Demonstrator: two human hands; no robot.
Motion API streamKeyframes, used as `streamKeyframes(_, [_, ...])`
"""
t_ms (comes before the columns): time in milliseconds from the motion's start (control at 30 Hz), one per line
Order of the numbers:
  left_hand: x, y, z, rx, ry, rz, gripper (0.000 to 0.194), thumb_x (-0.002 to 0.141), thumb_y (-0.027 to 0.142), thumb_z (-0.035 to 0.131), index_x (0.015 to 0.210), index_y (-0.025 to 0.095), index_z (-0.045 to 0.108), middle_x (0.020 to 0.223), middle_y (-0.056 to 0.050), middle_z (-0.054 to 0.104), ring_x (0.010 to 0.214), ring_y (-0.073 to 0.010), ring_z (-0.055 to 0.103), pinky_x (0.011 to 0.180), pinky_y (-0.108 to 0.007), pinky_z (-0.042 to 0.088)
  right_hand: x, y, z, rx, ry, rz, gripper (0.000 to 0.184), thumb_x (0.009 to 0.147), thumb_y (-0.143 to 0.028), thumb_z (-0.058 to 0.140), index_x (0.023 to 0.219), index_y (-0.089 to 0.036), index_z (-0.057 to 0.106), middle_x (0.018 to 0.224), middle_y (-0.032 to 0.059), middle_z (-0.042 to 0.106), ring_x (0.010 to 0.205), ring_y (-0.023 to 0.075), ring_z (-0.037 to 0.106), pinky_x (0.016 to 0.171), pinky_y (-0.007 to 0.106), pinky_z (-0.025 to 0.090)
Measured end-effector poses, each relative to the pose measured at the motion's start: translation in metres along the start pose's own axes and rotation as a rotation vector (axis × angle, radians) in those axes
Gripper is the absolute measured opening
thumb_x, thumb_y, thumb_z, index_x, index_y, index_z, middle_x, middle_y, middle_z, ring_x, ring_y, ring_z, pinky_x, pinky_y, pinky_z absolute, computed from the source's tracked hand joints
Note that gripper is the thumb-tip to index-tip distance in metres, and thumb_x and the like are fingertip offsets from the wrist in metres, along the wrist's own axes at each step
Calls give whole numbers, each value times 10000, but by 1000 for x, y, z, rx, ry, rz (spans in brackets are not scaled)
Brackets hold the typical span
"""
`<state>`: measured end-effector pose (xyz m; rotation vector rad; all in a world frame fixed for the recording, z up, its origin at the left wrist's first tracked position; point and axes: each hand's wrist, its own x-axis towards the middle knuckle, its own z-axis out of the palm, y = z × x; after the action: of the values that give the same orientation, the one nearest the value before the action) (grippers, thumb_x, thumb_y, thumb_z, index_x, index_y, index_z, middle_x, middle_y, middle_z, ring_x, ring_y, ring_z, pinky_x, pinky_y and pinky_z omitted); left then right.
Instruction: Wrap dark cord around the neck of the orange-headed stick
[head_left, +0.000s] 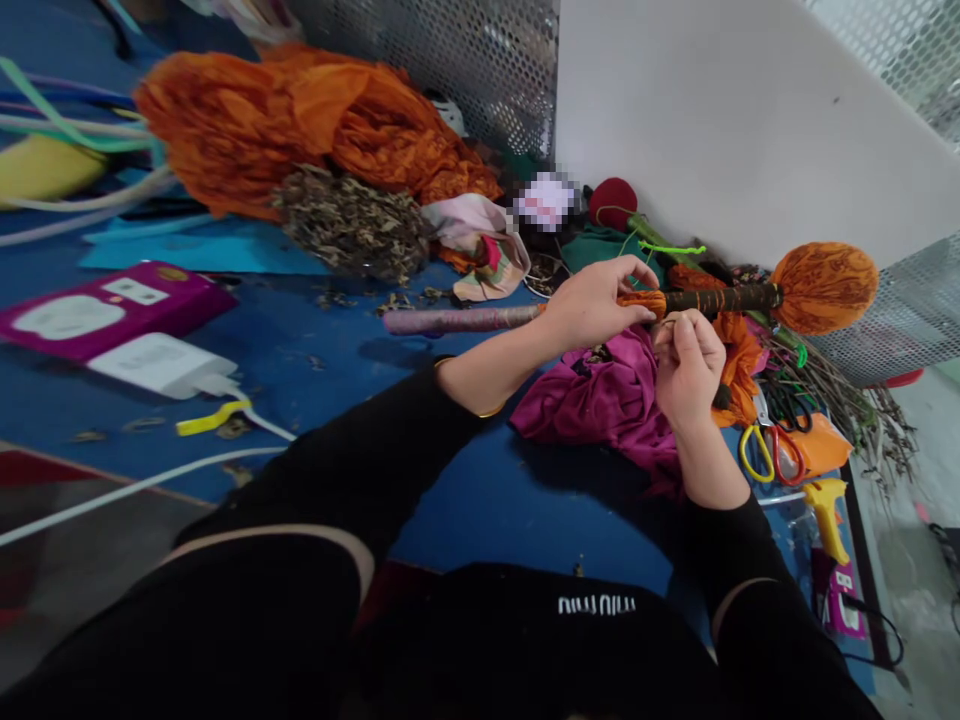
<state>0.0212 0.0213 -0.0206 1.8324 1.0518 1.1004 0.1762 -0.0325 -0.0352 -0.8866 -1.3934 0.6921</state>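
My left hand (589, 305) is closed around a stick (727, 300) where an orange wrapping (643, 302) covers it. The stick runs level across the view, its left part pale pinkish-purple and its right part dark brown with orange markings. An orange cloth-covered ball (825, 287) sits at its right end. Just below the wrapping, my right hand (691, 365) is closed in a pinch beside the stick; what its fingertips hold is too small to make out. Crumpled magenta cloth (600, 405) lies beneath both hands.
Orange cloth (300, 125) and dry plant matter (352, 220) are heaped at the back left. A purple power strip (135, 305) with a white charger (165, 362) lies left. Scissors (772, 455), a yellow glue gun (827, 515) and twigs (862, 400) lie right. A white panel (712, 120) stands behind.
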Motion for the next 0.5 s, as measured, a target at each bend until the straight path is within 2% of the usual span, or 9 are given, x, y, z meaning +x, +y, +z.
streamKeyframes(67, [-3,0,5,52,37,-32,346,825,258,765,1169,212,768,948,-34,810,895,-217,758,783,-315,570,-2,-5,1,44,120,93,531,918,-684,728,726,-240,509,671,-33,500,554,84,384,483,237,325])
streamKeyframes(133, [-5,0,10,87,81,-29,299,847,264,767,1144,233,764,995,-34,827,933,-224,772,829,-331,585,-5,-12,3,113,199,117,480,891,-612,772,726,-235,525,666,-40,499,556,73,359,481,228,293])
streamKeyframes(233, [-8,1,15,123,97,-26,271,866,270,761,1136,243,760,1058,-37,845,995,-236,785,877,-346,594,-10,-17,5,138,223,120,461,892,-578,786,725,-233,530,661,-43,497,559,72,366,487,226,299])
streamKeyframes(333, [-10,7,13,219,38,-85,271,885,281,746,1153,247,769,1085,-35,853,1022,-250,788,886,-359,581,-12,-17,6,70,198,107,501,928,-634,752,730,-233,527,671,-43,493,561,74,364,496,233,319])
streamKeyframes(400, [-11,12,11,304,13,-119,269,910,302,739,1173,260,773,1098,-30,855,1039,-257,790,887,-358,568,-10,-17,2,17,143,71,494,972,-649,712,752,-235,557,688,-39,506,577,83,412,527,241,377])
streamKeyframes(433, [-12,14,10,338,6,-128,266,924,320,739,1182,267,774,1103,-30,855,1045,-260,790,885,-356,565,-7,-18,-2,-20,101,33,481,997,-647,687,768,-238,582,705,-31,532,609,96,476,573,251,443])
streamKeyframes(500, [-11,15,9,385,-6,-135,262,946,352,740,1193,270,773,1121,-36,854,1061,-269,790,883,-352,560,0,-21,-12,-133,17,-93,457,1040,-634,637,796,-248,638,764,0,621,764,151,640,767,321,591])
